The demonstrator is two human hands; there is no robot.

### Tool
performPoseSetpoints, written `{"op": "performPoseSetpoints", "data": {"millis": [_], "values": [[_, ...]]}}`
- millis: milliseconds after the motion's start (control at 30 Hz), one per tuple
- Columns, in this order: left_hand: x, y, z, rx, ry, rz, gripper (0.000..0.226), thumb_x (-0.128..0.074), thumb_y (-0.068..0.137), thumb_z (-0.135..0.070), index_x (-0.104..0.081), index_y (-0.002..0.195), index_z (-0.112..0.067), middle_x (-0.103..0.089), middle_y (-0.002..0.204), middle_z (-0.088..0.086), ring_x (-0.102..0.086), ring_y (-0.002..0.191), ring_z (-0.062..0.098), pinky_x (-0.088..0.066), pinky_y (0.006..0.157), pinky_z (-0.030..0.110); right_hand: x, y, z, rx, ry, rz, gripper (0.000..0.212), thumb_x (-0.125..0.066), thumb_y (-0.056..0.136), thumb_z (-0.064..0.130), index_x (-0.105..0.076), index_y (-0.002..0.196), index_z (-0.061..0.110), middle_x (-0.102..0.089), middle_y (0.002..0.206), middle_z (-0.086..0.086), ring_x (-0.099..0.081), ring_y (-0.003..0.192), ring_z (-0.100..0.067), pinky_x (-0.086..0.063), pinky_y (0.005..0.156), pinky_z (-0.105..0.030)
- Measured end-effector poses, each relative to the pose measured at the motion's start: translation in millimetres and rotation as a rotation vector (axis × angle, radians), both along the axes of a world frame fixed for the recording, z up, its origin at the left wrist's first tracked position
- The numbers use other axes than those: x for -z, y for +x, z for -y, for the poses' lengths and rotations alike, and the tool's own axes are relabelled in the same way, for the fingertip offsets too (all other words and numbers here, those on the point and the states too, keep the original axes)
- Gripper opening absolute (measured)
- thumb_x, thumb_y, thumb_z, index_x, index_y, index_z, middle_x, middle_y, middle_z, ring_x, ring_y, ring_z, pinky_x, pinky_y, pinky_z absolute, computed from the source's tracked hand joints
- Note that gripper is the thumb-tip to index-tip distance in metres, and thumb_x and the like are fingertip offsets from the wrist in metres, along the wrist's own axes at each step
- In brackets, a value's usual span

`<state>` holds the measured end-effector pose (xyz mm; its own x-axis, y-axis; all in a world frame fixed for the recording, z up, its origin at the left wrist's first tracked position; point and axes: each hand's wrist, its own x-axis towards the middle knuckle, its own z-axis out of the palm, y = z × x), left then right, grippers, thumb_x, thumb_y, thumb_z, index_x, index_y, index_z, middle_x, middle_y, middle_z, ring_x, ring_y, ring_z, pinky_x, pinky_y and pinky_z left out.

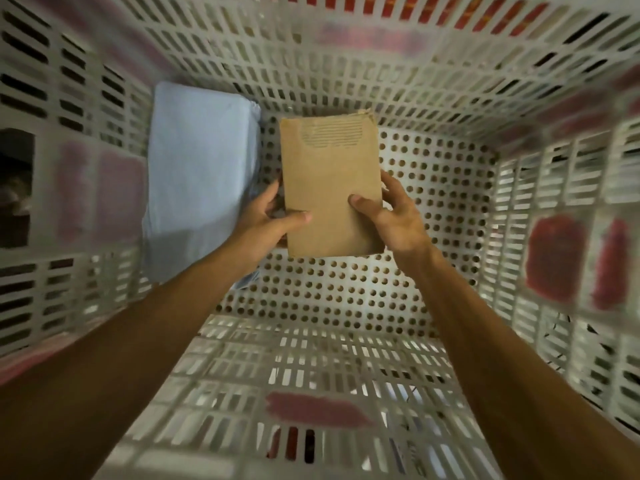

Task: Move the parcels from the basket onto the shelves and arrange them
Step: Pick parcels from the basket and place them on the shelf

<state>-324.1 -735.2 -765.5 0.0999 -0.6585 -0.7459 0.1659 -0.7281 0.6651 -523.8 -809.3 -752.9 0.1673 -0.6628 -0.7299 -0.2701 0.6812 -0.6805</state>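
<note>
Left hand (268, 221) gripped brown parcel (330, 188) at its left edge, thumb on top | right hand (393, 211) gripped its right edge, thumb on top | parcel held inside basket (450, 188), above the floor | blue parcel (201, 174) leaned against left wall

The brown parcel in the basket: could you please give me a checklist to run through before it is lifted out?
1. The left hand grips the brown parcel at its left edge: ok.
2. The right hand grips its right edge, thumb on top: ok.
3. The blue parcel lies to the left, apart from the brown one: ok.
4. Parcel intact: not ok, far corner torn.
5. Parcel lifted free of the basket floor: cannot tell.
6. Space ready on the shelves: cannot tell, none in view.
</note>
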Motion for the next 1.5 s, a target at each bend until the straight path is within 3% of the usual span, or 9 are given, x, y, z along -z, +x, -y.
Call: {"op": "performPoseSetpoints", "data": {"millis": [167,267,500,633,900,1067,1233,1367,1500], "values": [[-34,-14,0,-0.149,0.025,-0.06,0.032,-0.058,0.087,-0.051,-0.061,0.115,-0.037,-0.072,0.095,-0.013,-0.067,0.084,0.014,-0.054,0.063,0.027,-45,-21,-17,0.083,0.019,0.063,0.056,-0.07,0.088,0.022,-0.047,0.138,0.028,-0.057,0.131,-0.003,-0.06,0.115,-0.021,-0.054,0.092,-0.041],[-63,-14,5,-0.183,0.004,-0.089,0.019,-0.05,0.094,-0.044,-0.065,0.106,-0.047,-0.07,0.106,-0.015,-0.065,0.097,0.01,-0.05,0.078,0.036,-76,-27,-39,0.159,0.029,0.129,0.055,-0.068,0.089,0.023,-0.046,0.138,0.027,-0.057,0.132,-0.005,-0.062,0.113,-0.023,-0.058,0.083,-0.04],[-147,9,16,-0.021,-0.125,-0.115,0.061,-0.067,0.083,-0.034,-0.047,0.138,-0.016,-0.068,0.108,0.008,-0.067,0.091,0.023,-0.054,0.071,0.04,-148,-25,-63,0.23,-0.047,0.177,0.049,-0.072,0.086,0.029,-0.053,0.13,0.03,-0.061,0.128,0.0,-0.068,0.102,-0.015,-0.056,0.071,-0.03],[-201,27,19,0.172,-0.152,-0.213,0.046,-0.071,0.07,-0.034,-0.064,0.111,-0.016,-0.072,0.092,-0.004,-0.067,0.079,0.012,-0.051,0.065,0.023,-203,-26,-58,0.175,-0.133,0.201,0.034,-0.067,0.09,0.017,-0.061,0.123,0.022,-0.064,0.123,-0.008,-0.07,0.099,-0.018,-0.057,0.07,-0.03],[-275,58,23,0.23,-0.249,-0.203,0.062,-0.075,0.068,-0.023,-0.054,0.126,-0.014,-0.064,0.114,0.005,-0.064,0.099,0.02,-0.053,0.072,0.033,-291,12,-67,0.074,-0.358,-0.009,0.06,-0.068,0.09,0.013,-0.037,0.142,0.018,-0.054,0.13,-0.004,-0.058,0.114,-0.02,-0.05,0.098,-0.04],[-298,63,15,0.247,-0.294,-0.254,0.056,-0.077,0.068,-0.026,-0.058,0.12,-0.027,-0.069,0.118,-0.001,-0.065,0.109,0.016,-0.056,0.076,0.032,-322,43,-73,-0.026,-0.416,-0.04,0.073,-0.081,0.072,0.044,-0.034,0.127,0.031,-0.05,0.12,0.007,-0.058,0.104,-0.01,-0.049,0.072,-0.01],[-319,70,1,0.235,-0.363,-0.256,0.064,-0.076,0.07,-0.019,-0.052,0.128,-0.03,-0.063,0.125,0.002,-0.06,0.115,0.017,-0.055,0.082,0.035,-335,67,-81,0.002,-0.365,-0.033,0.09,-0.085,0.068,0.04,-0.021,0.13,0.026,-0.046,0.132,-0.009,-0.055,0.115,-0.024,-0.049,0.098,-0.038],[-331,83,-5,0.281,-0.335,-0.187,0.035,-0.07,0.074,-0.039,-0.063,0.108,-0.045,-0.07,0.109,-0.007,-0.067,0.1,0.015,-0.056,0.069,0.033,-344,65,-93,0.071,-0.318,0.077,0.084,-0.082,0.072,0.033,-0.028,0.135,0.023,-0.056,0.127,-0.012,-0.065,0.106,-0.025,-0.054,0.09,-0.042],[-327,89,-15,0.13,-0.226,-0.27,0.034,-0.045,0.095,-0.05,-0.064,0.108,-0.026,-0.069,0.08,-0.005,-0.067,0.066,0.012,-0.054,0.053,0.03,-355,60,-91,0.079,-0.281,0.198,0.073,-0.077,0.078,0.031,-0.034,0.137,0.019,-0.067,0.111,-0.004,-0.072,0.083,-0.009,-0.056,0.059,-0.022]]}}
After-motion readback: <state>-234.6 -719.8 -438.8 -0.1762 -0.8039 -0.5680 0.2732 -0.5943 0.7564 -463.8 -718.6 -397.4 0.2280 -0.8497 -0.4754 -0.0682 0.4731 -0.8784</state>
